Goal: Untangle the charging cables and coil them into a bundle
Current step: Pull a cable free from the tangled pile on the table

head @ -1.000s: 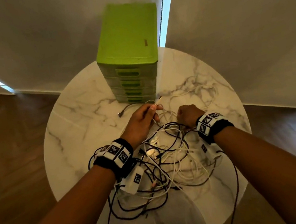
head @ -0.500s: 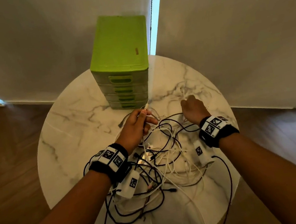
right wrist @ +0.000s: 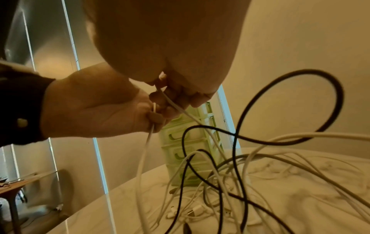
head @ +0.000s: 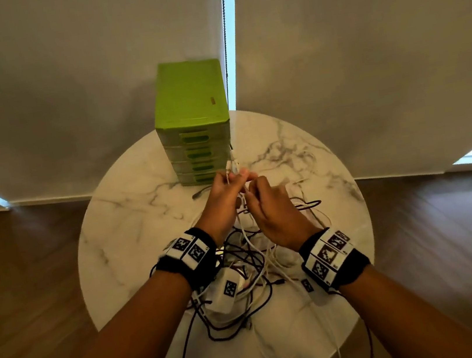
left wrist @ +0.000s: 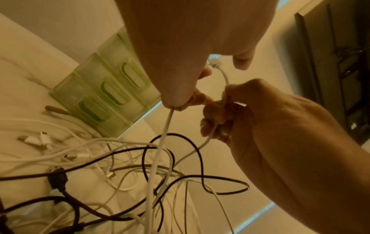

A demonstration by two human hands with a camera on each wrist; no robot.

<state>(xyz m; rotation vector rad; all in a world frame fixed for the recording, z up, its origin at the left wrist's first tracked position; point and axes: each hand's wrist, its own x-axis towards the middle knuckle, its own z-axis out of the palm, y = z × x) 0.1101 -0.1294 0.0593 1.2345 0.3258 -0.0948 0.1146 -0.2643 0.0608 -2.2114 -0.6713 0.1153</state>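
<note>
A tangle of black and white charging cables (head: 244,272) lies on the round marble table (head: 130,219). Both hands are raised together above it, in front of the drawer unit. My left hand (head: 229,184) grips a white cable (left wrist: 160,152) whose plug ends stick up past the fingers (head: 231,167). My right hand (head: 254,197) pinches a second white strand (left wrist: 207,139) just beside it, with its connector (left wrist: 215,63) poking out above the knuckles. In the right wrist view the left hand (right wrist: 112,109) holds its cable close to my right fingers (right wrist: 180,95). Black loops (right wrist: 320,120) hang below.
A green plastic drawer unit (head: 193,117) stands at the table's far edge, just beyond the hands. Loose plugs (left wrist: 38,139) lie near its base. Cable ends trail over the near table edge (head: 332,357). Wooden floor surrounds the table, and roller blinds hang behind it.
My right hand has come in from the far right of the table to meet the left hand. Both hands have lifted, pulling white strands up out of the pile.
</note>
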